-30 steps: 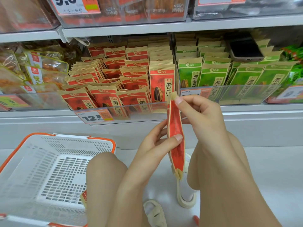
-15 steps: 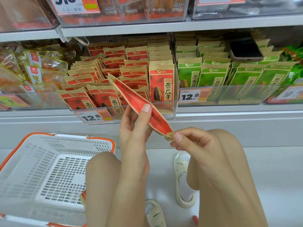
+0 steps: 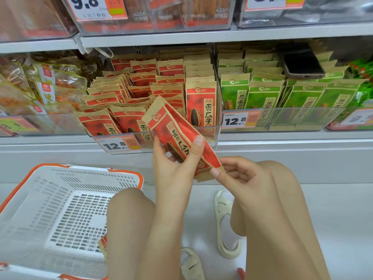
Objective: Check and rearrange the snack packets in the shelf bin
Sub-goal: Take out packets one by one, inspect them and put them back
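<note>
- The left hand (image 3: 173, 168) grips a red packet (image 3: 177, 136), thumb curled over its printed face and the other fingers wrapped behind it.
- The packet is tilted, its top edge pointing to about 10 o'clock and its bottom edge to about 4 o'clock; it is held just in front of the clear bin (image 3: 212, 134) of red packets, near the middle of the view.
- The right hand (image 3: 242, 176) pinches the packet's lower corner between thumb and forefinger; the remaining fingers are loosely curled.
- Inside the bin, red packets (image 3: 141, 91) stand in rows; those toward 9 o'clock lean and overlap unevenly, while one row at the bin's 3 o'clock side stands upright.
- A price tag (image 3: 117, 145) reading 12.8 hangs on the bin's front lip.
- At 3 o'clock from the red bin, a second bin holds green packets (image 3: 264, 98), and a dark phone (image 3: 300, 65) lies on top of them toward the back.
- At 8 o'clock, a white basket (image 3: 60, 209) with an orange rim sits on the floor beside the person's left knee.
</note>
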### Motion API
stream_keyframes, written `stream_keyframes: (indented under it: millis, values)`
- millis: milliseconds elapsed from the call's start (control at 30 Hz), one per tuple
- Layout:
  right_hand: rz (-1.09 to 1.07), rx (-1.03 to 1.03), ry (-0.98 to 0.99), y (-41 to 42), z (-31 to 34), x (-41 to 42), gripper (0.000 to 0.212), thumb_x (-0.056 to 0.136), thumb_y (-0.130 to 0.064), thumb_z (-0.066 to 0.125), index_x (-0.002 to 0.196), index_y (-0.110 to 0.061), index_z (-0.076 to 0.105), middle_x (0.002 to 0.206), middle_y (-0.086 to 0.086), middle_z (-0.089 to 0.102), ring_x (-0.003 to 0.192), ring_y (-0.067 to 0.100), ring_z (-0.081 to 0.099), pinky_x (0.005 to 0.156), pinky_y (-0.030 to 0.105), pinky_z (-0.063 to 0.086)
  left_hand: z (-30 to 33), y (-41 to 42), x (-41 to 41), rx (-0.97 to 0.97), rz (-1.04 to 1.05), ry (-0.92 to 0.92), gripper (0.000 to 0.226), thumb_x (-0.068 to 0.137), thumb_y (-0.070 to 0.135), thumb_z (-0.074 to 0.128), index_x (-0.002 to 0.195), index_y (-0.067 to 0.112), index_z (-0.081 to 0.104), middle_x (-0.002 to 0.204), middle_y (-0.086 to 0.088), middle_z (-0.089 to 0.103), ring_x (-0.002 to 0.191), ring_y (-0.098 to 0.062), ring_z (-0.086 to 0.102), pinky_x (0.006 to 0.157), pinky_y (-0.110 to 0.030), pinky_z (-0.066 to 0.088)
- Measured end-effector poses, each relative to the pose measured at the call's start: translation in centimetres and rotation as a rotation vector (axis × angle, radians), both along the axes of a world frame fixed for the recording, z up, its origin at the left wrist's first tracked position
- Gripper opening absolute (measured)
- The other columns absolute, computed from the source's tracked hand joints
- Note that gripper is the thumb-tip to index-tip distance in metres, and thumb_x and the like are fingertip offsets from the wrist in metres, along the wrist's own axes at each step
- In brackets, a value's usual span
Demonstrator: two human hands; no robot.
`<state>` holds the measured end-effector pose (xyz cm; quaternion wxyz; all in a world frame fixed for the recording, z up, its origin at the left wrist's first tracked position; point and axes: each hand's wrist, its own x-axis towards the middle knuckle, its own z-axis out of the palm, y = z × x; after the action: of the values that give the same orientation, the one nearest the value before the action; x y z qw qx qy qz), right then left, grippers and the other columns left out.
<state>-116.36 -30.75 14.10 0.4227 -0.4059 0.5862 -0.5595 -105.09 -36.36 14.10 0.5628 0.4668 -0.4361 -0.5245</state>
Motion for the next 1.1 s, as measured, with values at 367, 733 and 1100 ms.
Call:
stream_keyframes:
  millis: [367,733,1100]
  values:
    - [-0.169,0.036,-0.181,-0.1,-1.0,-0.7,0.011,0.083,-0.015,0.065,0.087,-0.017,0.075,0.07,-0.003,0.073,0.063,0.004,0.063,0.063,0.014,0.05,-0.2,0.4,0.4,0.023,-0.062,0.063,0.019,0.1,0.017,0.052,0.108,0.025,0.067,0.09,0.017,0.075,0.083,0.002,0.068,0.068,-0.013,0.051]
    - [0.151,0.262,-0.512,-0.1,-1.6,-0.9,0.025,0.073,-0.023,0.061,0.083,-0.007,0.077,0.073,0.012,0.067,0.059,0.012,0.061,0.058,0.019,0.053,-0.3,1.1,0.6,-0.054,-0.319,0.211,0.079,0.079,0.057,0.07,0.144,0.018,0.047,0.134,-0.003,0.062,0.117,-0.015,0.061,0.093,-0.03,0.052]
    - [0.006,0.179,-0.057,-1.9,-1.0,-0.6,0.013,0.089,-0.019,0.064,0.082,-0.025,0.074,0.085,-0.005,0.075,0.094,0.022,0.067,0.085,0.033,0.054,-0.7,0.1,1.4,-0.026,-0.218,0.173,0.06,0.078,0.038,0.069,0.136,0.031,0.055,0.108,0.008,0.07,0.097,-0.01,0.066,0.077,-0.029,0.055]
